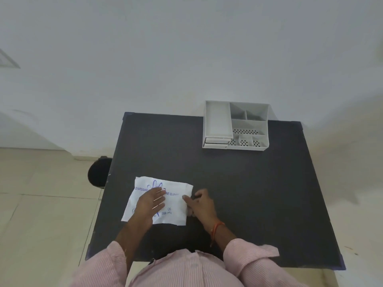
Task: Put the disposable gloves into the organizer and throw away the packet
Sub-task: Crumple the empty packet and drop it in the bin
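Packet of disposable gloves [163, 200] flat on the counter [248, 183], lower left of centre, long axis running left-right. Left hand [150, 206] spread open, pressing on it, gripping nothing. Right hand [200, 204] at the packet's right edge, fingers curled; grip there hard to tell. Organizer [236, 125] well apart, upper right, nearer the right hand.

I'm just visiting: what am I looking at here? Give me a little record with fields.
surface: dark table
packet: white glove packet, flat near the table's front left
left hand: left hand pressed flat on the packet
right hand: right hand at the packet's right edge, fingers curled
organizer: white organizer at the far edge, compartments look empty
bin: dark bin on the floor, left of the table
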